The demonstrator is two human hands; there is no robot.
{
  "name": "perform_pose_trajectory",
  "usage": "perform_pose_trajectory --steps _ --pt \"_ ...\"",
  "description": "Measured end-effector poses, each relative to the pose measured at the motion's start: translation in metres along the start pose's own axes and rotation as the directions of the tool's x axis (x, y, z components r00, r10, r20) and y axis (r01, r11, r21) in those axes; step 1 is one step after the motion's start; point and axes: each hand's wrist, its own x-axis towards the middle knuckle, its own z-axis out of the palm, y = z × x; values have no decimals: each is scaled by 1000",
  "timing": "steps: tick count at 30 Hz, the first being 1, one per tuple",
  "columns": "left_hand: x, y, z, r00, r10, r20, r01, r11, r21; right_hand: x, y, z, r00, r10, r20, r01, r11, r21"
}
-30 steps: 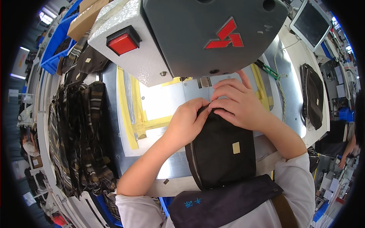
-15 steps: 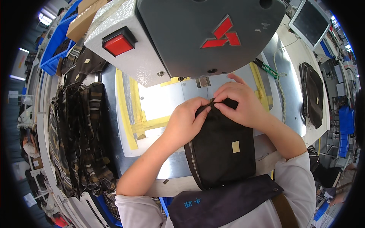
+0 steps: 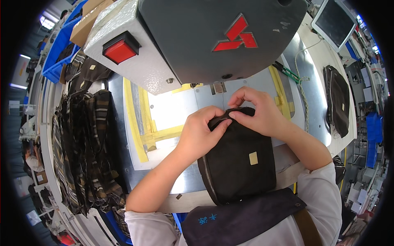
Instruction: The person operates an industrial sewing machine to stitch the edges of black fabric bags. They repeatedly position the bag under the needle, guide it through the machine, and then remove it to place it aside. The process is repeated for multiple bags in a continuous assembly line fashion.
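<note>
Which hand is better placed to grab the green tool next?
Probably the right hand: it's nearer the green tool, which lies beyond it, rightward. The left hand is farther off. Both hold the pouch.

Pale table (image 3: 191,202); dark pouch (image 3: 335,92) (right)

The bag (image 3: 238,176) is blackish brown, its patch (image 3: 253,158) cream, its zip (image 3: 208,176) silvery. Beyond the bag, the machine head (image 3: 197,49) is dark grey and white, with a red switch (image 3: 120,50). Left of the bag, the tape (image 3: 166,133) is yellow; farther left, the fabric pile (image 3: 86,151) is striped brown, black and white (plaid in places). Right of the bag, another pouch (image 3: 336,96) is equally dark.
</note>
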Motion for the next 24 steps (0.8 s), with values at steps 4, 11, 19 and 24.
perform_pose_trajectory --steps 4,11,19,24 --pt "-1 -4 1 987 150 -65 -146 988 56 -4 1 -6 970 -234 60 240 962 -129" --pt "-4 -12 3 821 553 -143 -514 824 236 -23 -7 -4 667 -723 180 671 478 -567" --pt "-5 -7 2 819 553 -152 -490 813 315 -25 -5 -3 606 -773 190 685 384 -619" --pt "-5 -2 0 949 309 -62 -295 940 170 -19 -6 -6 856 -499 133 491 706 -511"
